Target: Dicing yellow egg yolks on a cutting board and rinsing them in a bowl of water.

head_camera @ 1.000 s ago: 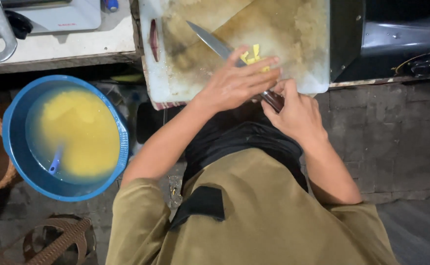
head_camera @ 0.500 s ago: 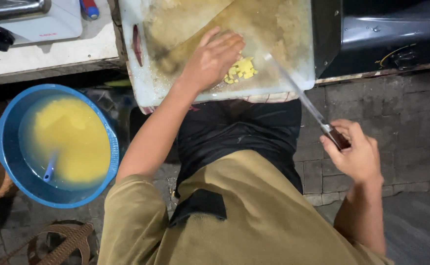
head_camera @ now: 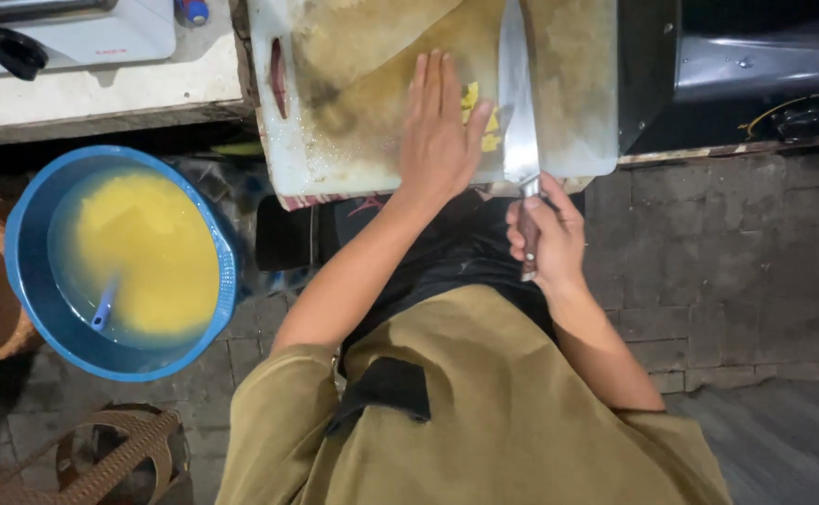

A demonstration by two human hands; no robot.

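Left hand flat beside yellow pieces; right hand gripping knife on cutting board.

The left hand [head_camera: 439, 131] lies flat on the white cutting board [head_camera: 335, 159], fingers extended and together. Small yellow pieces [head_camera: 481, 120], possibly chopped vegetable, lie between it and the knife [head_camera: 519, 103]. The right hand [head_camera: 545, 234] is closed around the handle, blade lying flat.

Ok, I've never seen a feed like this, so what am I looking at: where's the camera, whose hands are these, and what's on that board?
The one camera sits on the person's head and looks straight down, so both arms are the person's own. The left hand lies flat on a stained white plastic cutting board, covering small yellow chopped pieces. The right hand grips the brown handle of a long steel knife, its blade lying on the board beside the pieces. A round blue plastic basin of yellow liquid stands on the floor, lower left.
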